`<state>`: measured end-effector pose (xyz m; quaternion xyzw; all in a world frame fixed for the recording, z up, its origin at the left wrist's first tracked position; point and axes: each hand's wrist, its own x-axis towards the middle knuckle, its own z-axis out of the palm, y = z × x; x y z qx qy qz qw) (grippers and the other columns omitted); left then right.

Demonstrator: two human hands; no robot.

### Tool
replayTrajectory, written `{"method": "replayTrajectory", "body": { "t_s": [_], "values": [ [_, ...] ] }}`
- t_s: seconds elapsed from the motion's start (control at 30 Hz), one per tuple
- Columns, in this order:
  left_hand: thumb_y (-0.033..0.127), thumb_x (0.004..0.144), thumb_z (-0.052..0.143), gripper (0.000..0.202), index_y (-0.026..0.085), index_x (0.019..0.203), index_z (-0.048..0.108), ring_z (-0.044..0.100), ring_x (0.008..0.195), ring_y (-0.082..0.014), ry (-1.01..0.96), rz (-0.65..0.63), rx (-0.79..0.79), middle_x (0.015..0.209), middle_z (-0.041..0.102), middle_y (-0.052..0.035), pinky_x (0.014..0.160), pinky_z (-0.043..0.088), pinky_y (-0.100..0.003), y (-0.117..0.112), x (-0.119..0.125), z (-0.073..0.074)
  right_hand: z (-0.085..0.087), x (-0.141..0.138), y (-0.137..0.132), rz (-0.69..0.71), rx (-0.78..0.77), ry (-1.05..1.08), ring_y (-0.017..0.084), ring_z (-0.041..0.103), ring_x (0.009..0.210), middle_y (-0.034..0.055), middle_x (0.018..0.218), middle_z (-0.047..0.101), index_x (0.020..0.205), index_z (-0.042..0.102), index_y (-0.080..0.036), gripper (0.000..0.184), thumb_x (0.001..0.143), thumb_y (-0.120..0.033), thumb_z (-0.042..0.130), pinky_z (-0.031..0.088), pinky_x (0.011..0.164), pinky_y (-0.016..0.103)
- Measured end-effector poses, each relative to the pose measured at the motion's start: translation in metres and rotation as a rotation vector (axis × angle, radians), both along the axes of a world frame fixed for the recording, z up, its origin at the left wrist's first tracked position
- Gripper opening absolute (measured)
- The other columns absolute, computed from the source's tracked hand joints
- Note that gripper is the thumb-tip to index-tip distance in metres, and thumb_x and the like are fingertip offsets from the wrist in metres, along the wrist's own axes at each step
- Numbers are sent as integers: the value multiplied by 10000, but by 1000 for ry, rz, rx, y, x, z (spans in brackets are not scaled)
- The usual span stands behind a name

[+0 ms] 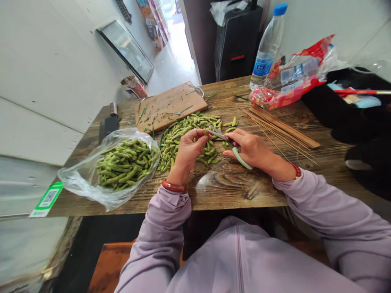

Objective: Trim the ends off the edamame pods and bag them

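My left hand (192,146) pinches a green edamame pod (205,132) between thumb and fingers. A pair of scissors (241,158) with pale green handles is gripped in my right hand (252,147), its blades pointing left at the pod. Below and behind both hands spreads a loose pile of edamame pods (174,142) on the wooden table (226,187). Several pods (231,125) lie a little apart, just right of the pile. To the left, a clear plastic bag (82,183) stands open around a heap of edamame (125,162).
Behind the pile lies a wooden cutting board (171,106) strewn with green scraps. A cleaver (108,126) rests at the left. Bamboo skewers (281,128) lie to the right, near a water bottle (265,53) and a red plastic package (293,81). A QR card (47,200) hangs at the left edge.
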<state>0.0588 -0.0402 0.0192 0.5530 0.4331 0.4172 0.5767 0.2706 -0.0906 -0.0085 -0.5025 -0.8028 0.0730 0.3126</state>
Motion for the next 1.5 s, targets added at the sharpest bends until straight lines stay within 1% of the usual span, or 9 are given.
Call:
{"method": "replayTrajectory", "body": {
  "t_s": [0.1, 0.2, 0.37, 0.53, 0.67, 0.73, 0.87, 1.17, 1.5],
  "values": [
    [301, 746, 735, 166, 158, 829, 752, 424, 501, -65, 128, -20, 98, 695, 668, 2, 463, 307, -220, -1, 2, 0, 2, 0, -1, 1, -20, -17, 214, 650, 808, 93, 1070, 668, 1231, 625, -163, 465, 845, -381, 767, 503, 714, 329],
    [293, 761, 723, 157, 162, 822, 785, 591, 687, -133, 226, -27, 205, 765, 724, -25, 645, 459, -248, -1, 4, -2, 2, 0, 0, 3, -33, -37, 203, 639, 796, 87, 1060, 666, 1234, 623, -168, 462, 844, -374, 764, 493, 708, 318],
    [284, 773, 726, 170, 168, 873, 800, 655, 823, -176, 242, -49, 273, 849, 764, -34, 835, 499, -298, -3, 6, -5, 2, 0, -1, 12, -36, -86, 198, 631, 780, 98, 1072, 669, 1228, 631, -164, 445, 853, -369, 754, 477, 691, 310],
    [308, 814, 705, 169, 163, 802, 789, 624, 752, -155, 250, -106, 268, 787, 738, -37, 696, 475, -247, -4, 2, 3, 3, 2, -2, 8, -18, -97, 190, 626, 753, 86, 1046, 685, 1202, 645, -190, 372, 888, -377, 713, 442, 647, 296],
    [420, 848, 697, 292, 144, 803, 783, 421, 500, -77, 231, -252, 122, 646, 651, -27, 457, 284, -209, -2, -9, 9, 2, 5, 0, 59, -12, -37, 180, 615, 738, 76, 1025, 686, 1203, 646, -200, 368, 894, -393, 701, 443, 649, 292],
    [453, 846, 706, 326, 136, 835, 779, 326, 443, -49, 156, -332, 34, 655, 651, -34, 421, 206, -217, -1, -13, 9, 1, 5, 1, 124, -5, -4, 193, 627, 777, 85, 1024, 680, 1212, 645, -189, 386, 896, -404, 698, 464, 678, 298],
    [485, 813, 741, 355, 131, 837, 749, 290, 412, -22, -35, -428, -112, 695, 653, -43, 398, 149, -216, 1, -15, 5, 0, 6, 4, 233, 25, 67, 219, 645, 856, 97, 1009, 673, 1237, 637, -160, 423, 891, -394, 705, 493, 724, 310],
    [399, 694, 865, 345, 157, 812, 649, 348, 422, -22, -93, -260, -112, 657, 605, 11, 399, 220, -190, -2, -5, 1, -2, 3, 3, 176, -19, 70, 191, 623, 781, 80, 1038, 653, 1234, 620, -192, 507, 802, -391, 796, 506, 704, 313],
    [420, 681, 855, 322, 153, 817, 738, 359, 462, -36, 15, -120, -2, 653, 589, 17, 429, 243, -211, -10, 8, -1, -6, 1, 2, 135, -19, 69, 195, 616, 773, 83, 1049, 640, 1237, 605, -196, 521, 806, -426, 787, 508, 716, 331]
  ]
}}
